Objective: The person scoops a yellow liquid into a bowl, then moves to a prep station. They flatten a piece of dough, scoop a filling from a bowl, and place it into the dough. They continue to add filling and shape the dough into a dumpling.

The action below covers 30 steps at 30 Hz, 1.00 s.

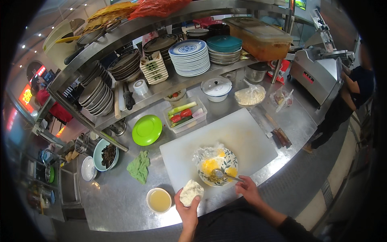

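Observation:
My left hand (188, 211) holds a lump of pale, crumbly-looking dough (191, 193) over the near edge of a white cutting board (251, 136). In my right hand (248, 190) is the handle of a metal spoon (222, 174). The spoon's bowl rests in a leaf-patterned plate (232, 160), by a greenish-brown minced food (213, 178). Orange-yellow food (209, 165) and a white portion lie on the same plate, and clear plastic wrap (198, 153) is bunched at its far left rim. A cup of cloudy yellowish liquid (159, 201) stands left of my left hand.
A green cloth (139, 166), a green plate (147, 130) and a plastic container of vegetables (190, 121) are left of and behind the board. Knives (280, 137) lie at its right. A steel shelf (163, 93) holds stacked dishes. A person (347, 90) stands beside a slicing machine (317, 72).

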Available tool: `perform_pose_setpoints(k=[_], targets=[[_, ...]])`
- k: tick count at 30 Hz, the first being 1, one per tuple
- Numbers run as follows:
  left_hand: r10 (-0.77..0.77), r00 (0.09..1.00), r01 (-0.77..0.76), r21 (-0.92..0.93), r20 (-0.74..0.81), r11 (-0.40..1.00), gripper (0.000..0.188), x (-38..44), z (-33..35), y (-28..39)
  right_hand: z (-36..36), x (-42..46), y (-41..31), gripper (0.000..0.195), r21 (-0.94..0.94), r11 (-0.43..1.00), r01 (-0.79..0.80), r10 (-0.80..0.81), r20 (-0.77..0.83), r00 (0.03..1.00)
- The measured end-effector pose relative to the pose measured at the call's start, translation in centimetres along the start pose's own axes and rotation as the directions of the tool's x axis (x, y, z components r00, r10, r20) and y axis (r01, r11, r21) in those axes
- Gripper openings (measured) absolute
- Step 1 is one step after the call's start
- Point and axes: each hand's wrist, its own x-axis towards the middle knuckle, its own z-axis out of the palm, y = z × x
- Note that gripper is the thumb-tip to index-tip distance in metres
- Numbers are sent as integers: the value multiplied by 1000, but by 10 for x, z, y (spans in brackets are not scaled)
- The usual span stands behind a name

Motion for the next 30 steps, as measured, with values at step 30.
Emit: perform_pose_setpoints(k=[30], targets=[[-201,971,207,-39,127,977,58,22,-20,-17,18,57,-34,22,-267,960,78,-125,-161,979]])
